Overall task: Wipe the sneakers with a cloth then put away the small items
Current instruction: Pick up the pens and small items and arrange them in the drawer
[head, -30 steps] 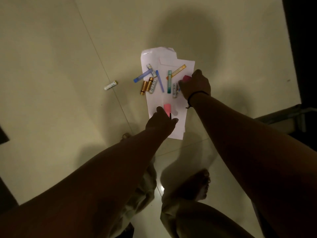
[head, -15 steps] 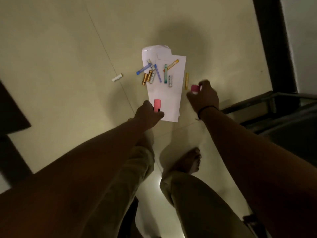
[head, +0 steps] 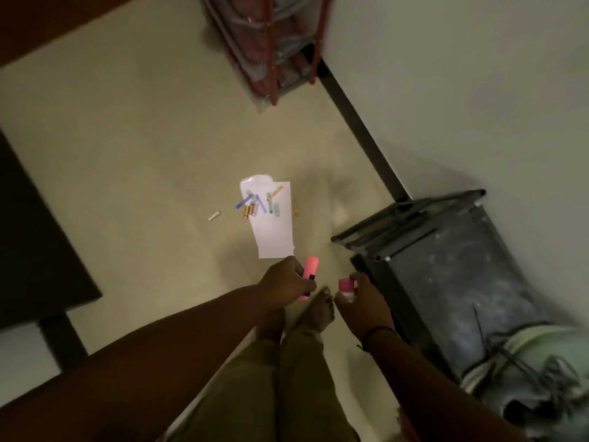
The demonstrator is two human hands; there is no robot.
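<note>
Head view only, dim and a bit blurred. Person is standing, looking down at bare feet and both arms. Left hand (head: 287,279) is gripping a pink highlighter (head: 309,272), fingers curled round its lower half, cap end poking up toward the far side. Right hand (head: 361,298) is pinching a small pink-capped item (head: 346,287), maybe a glue stick or a small bottle, too small to say.

Remaining small items (head: 259,204) are lying far of the hands on a white paper sheet (head: 275,237) on the floor: a few battery-like cylinders and thin coloured sticks, all bunched at the far end of the sheet. One white cylinder (head: 214,215) is lying off the sheet to its left, and one yellowish stick (head: 296,208) is lying just off its right edge.

Progress, as a judgement: put-away step is in hand and early, two items picked up, the bulk not yet collected. No sneakers and no cloth are showing, so wiping cannot be confirmed from here.

Dark bin-like frame (head: 446,260) is standing right of the hands, against the wall; a red shelf rack (head: 271,49) is standing far, its contents wrapped and unreadable. Where the items are meant to go is not showing. Dark furniture is cutting in at left, only partly in frame. Labels on the items are unreadable.
</note>
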